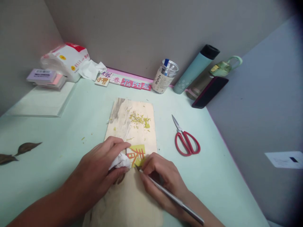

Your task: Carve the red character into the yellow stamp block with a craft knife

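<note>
My right hand (163,176) is closed around a slim metal carving knife (170,195), held like a pen. The blade's tip rests at the near edge of a small yellow-green block (140,150) marked with an orange-red character. Wrapped in the curled fingers of my left hand (101,167) is a crumpled white tissue (120,160), pressed against the block's left side. Both hands lean over a pale wooden board (149,138). Loose yellow-green shavings (137,119) are scattered on the board beyond the block.
Red-handled scissors (187,142) lie right of the board. At the back stand a clear cup of pens (164,77), a blue-green tumbler (195,69), a green bottle (203,82) and a phone (210,92). Carved character tiles (136,83) line the wall near a tissue pack (65,60).
</note>
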Demonstrator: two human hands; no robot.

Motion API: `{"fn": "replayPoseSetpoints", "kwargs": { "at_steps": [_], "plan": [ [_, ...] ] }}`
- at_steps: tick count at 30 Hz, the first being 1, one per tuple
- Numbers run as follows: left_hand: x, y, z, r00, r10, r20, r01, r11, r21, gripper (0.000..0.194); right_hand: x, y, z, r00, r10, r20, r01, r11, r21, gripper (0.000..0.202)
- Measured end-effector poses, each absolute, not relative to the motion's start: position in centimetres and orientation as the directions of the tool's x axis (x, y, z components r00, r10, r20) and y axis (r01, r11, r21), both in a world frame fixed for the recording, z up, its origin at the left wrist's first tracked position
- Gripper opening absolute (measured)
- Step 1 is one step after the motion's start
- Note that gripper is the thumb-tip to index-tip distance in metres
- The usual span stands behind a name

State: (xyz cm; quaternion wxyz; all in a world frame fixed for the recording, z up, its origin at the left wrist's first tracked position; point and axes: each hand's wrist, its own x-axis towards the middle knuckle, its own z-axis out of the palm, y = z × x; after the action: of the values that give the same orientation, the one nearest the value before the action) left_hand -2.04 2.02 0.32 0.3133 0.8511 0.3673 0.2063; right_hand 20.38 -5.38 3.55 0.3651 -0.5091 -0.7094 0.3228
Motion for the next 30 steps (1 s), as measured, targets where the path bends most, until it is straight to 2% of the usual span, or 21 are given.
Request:
{"fn": "replayPoseSetpoints", "kwargs": {
  "at_steps": [6,11,15,21,26,28,30],
  "plan": [
    [-1.5,1.6,0.4,0.664,0.733,0.149,0.447,-0.549,0.706,0.051,20.3,-5.2,3.4,-0.256,0.923,0.285,0.531,0.381,-0.756,0.021],
    [-0.9,1.6,0.9,0.720,0.666,0.195,0.358,-0.597,0.718,0.047,20.5,-5.4,2.9,-0.335,0.875,0.349,0.586,0.483,-0.650,0.021],
    [-0.8,1.6,0.6,0.700,0.689,0.188,0.348,-0.560,0.752,0.053,20.9,-5.3,3.1,-0.449,0.818,0.359,0.629,0.575,-0.523,0.021],
    [-1.0,1.4,0.3,0.688,0.695,0.211,0.341,-0.566,0.751,0.055,21.0,-5.2,4.2,-0.534,0.790,0.302,0.695,0.613,-0.376,0.041],
    [-1.0,1.6,0.7,0.697,0.698,0.164,0.342,-0.524,0.780,0.039,21.1,-5.3,3.9,-0.524,0.799,0.294,0.694,0.601,-0.397,0.035],
    [-0.9,1.6,0.8,0.692,0.705,0.154,0.353,-0.517,0.780,0.036,21.1,-5.4,3.7,-0.502,0.809,0.306,0.668,0.588,-0.456,0.028],
    [-0.8,1.7,1.0,0.685,0.714,0.144,0.365,-0.508,0.780,0.033,21.2,-5.4,3.7,-0.448,0.836,0.316,0.618,0.545,-0.567,0.022]
  ]
}}
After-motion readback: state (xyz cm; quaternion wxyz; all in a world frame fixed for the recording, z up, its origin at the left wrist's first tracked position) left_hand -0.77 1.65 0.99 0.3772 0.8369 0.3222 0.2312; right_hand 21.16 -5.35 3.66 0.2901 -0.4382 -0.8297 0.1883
